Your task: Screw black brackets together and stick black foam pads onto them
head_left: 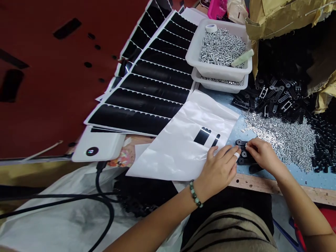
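Observation:
My left hand [219,169] rests on the edge of a white backing sheet [181,147], fingers curled, a taped fingertip touching small black plastic parts [243,154] on the blue mat. A green bead bracelet [195,193] circles that wrist. My right hand [262,154] pinches at the same black parts from the right; what sits between its fingertips is too small to name. Two black sticker strips [206,136] remain on the white sheet just above my left hand.
A heap of silver screws [286,136] lies right of my hands, with black brackets [275,98] behind. Two stacked white trays [220,71] hold more screws. Sheets of black sticker strips [154,84] fan out left. A white power bank [98,148] and cables [102,199] sit lower left.

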Motion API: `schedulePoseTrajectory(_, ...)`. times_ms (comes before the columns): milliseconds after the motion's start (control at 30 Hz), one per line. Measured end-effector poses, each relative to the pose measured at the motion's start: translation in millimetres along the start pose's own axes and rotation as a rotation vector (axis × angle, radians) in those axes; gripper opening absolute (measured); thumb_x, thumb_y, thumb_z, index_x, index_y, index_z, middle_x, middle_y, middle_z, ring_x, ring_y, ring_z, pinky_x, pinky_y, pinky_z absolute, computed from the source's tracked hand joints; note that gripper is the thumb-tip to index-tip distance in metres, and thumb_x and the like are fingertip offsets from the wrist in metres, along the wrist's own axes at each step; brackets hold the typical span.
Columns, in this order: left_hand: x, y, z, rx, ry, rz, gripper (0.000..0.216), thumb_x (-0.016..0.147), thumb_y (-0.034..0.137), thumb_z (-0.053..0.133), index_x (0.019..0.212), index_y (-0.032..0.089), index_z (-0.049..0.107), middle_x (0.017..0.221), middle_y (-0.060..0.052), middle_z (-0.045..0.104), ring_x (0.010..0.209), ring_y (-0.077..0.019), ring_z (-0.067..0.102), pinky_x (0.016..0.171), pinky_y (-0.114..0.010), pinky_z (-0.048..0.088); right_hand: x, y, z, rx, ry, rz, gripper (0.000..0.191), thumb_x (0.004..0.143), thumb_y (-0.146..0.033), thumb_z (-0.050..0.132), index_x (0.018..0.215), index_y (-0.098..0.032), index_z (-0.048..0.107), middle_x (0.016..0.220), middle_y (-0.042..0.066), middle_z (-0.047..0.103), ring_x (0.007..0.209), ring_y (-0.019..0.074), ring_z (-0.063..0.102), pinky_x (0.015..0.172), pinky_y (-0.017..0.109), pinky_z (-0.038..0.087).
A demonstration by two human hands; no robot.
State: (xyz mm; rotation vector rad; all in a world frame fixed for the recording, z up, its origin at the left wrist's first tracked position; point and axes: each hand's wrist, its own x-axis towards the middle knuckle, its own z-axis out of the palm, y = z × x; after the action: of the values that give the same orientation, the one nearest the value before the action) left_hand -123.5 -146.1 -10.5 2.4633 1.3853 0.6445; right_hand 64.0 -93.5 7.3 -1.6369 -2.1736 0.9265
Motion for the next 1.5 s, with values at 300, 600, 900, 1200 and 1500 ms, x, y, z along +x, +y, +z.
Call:
schedulePoseTrajectory(300, 3, 4, -5, -0.026, -0.009, -0.017, 0.035, 0.091, 0.017, 0.043, 0.124, 0.019, 0.053, 0.126, -0.008, 0.06, 0.117, -0.0242, 0.051, 0.099, -0.047, 0.032, -5, 1, -9, -0.36, 0.076, 0.093, 0.025, 0.08, -0.034, 0.064, 0.094, -0.021, 0.048, 0.083, 0.005, 0.06, 0.07, 0.0225, 0.059, 0.059, 0.031, 0.043)
schedulePoseTrajectory(600, -15, -50, -25, 0.109, 0.022, -0.274, 0.056, 0.078, 0.036, 0.07, 0.126, 0.015, 0.05, 0.13, -0.017, 0.052, 0.12, -0.0338, 0.047, 0.094, -0.048, 0.039, 42, -50, 40, -0.228, -0.019, -0.203, 0.02, 0.083, -0.023, 0.06, 0.102, -0.016, 0.057, 0.101, 0.011, 0.059, 0.099, 0.0256, 0.056, 0.087, 0.038, 0.047)
schedulePoseTrajectory(900, -24, -54, -9, 0.076, 0.06, -0.292, 0.069, 0.074, 0.044, 0.075, 0.129, 0.013, 0.047, 0.133, -0.017, 0.051, 0.122, -0.0312, 0.046, 0.095, -0.045, 0.035, 60, -56, 48, -0.314, -0.162, -0.167, 0.018, 0.079, -0.015, 0.063, 0.097, -0.014, 0.059, 0.099, 0.011, 0.058, 0.096, 0.024, 0.055, 0.087, 0.035, 0.045)
schedulePoseTrajectory(1200, -24, -51, -10, 0.05, 0.062, -0.291, 0.063, 0.073, 0.045, 0.075, 0.122, 0.014, 0.051, 0.13, -0.015, 0.053, 0.122, -0.0295, 0.046, 0.095, -0.044, 0.035, 75, -52, 40, -0.36, -0.289, -0.197, 0.019, 0.075, -0.02, 0.067, 0.089, -0.016, 0.054, 0.088, 0.004, 0.055, 0.087, 0.0194, 0.053, 0.077, 0.03, 0.042)
schedulePoseTrajectory(1500, -24, -50, -11, 0.042, 0.058, -0.291, 0.058, 0.072, 0.048, 0.075, 0.115, 0.014, 0.054, 0.132, -0.015, 0.052, 0.121, -0.0288, 0.046, 0.096, -0.043, 0.034, 82, -46, 43, -0.286, -0.278, -0.261, 0.016, 0.07, -0.019, 0.064, 0.076, -0.02, 0.049, 0.077, 0.0, 0.051, 0.077, 0.0168, 0.049, 0.069, 0.028, 0.038)
